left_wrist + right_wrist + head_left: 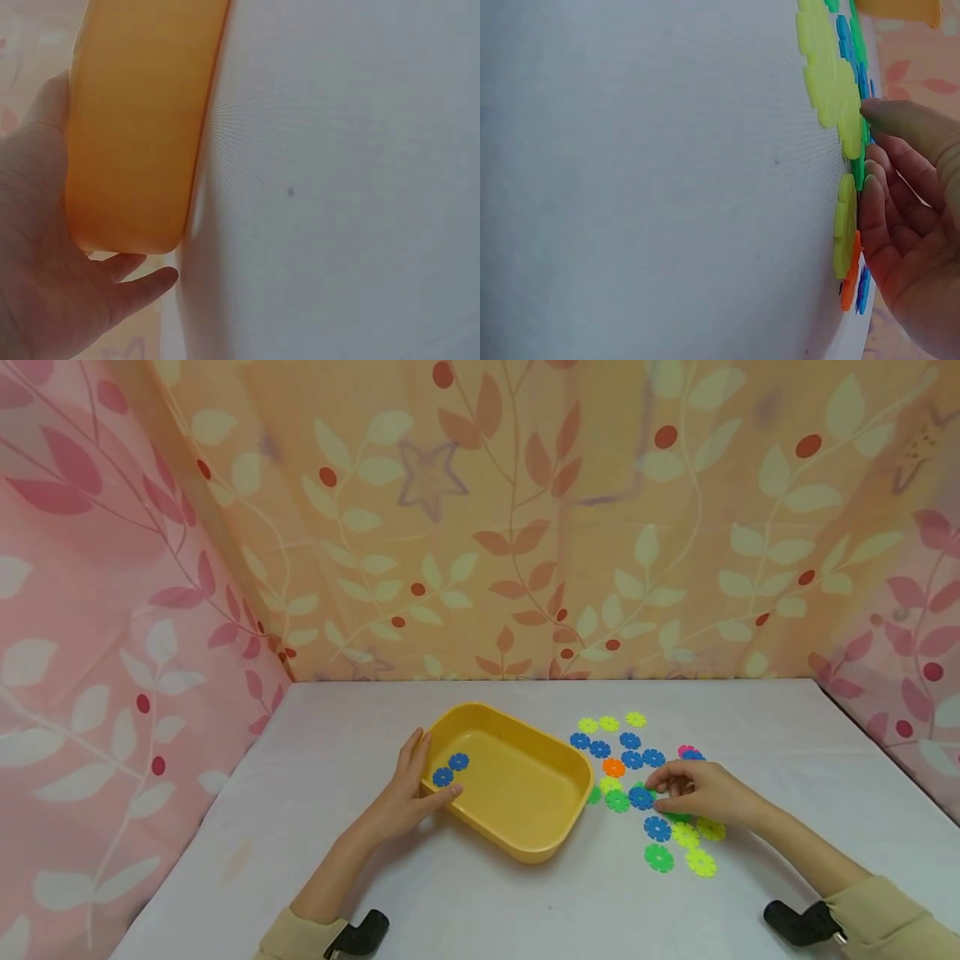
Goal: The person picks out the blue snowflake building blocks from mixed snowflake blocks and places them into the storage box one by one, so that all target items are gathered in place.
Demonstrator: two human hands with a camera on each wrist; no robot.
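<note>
A yellow plastic tray (517, 777) stands tilted in angle on the table, with two blue notched discs (450, 768) near its left end. My left hand (411, 793) grips that end, its thumb over the rim and the fingers along the outer side. In the left wrist view the hand lies against the tray's orange-looking outer wall (142, 135). Over the spread of discs, my right hand (697, 789) has its fingers bent. Its thumb and index fingertips are right at the edge of a blue notched disc (641, 797); I cannot tell whether they pinch it.
Several flower-like discs lie right of the tray, among them an orange disc (613, 767), a green disc (659, 858) and a yellow disc (701, 862). A white cloth covers the table (600, 910). Patterned curtains (525, 527) stand behind and at both sides.
</note>
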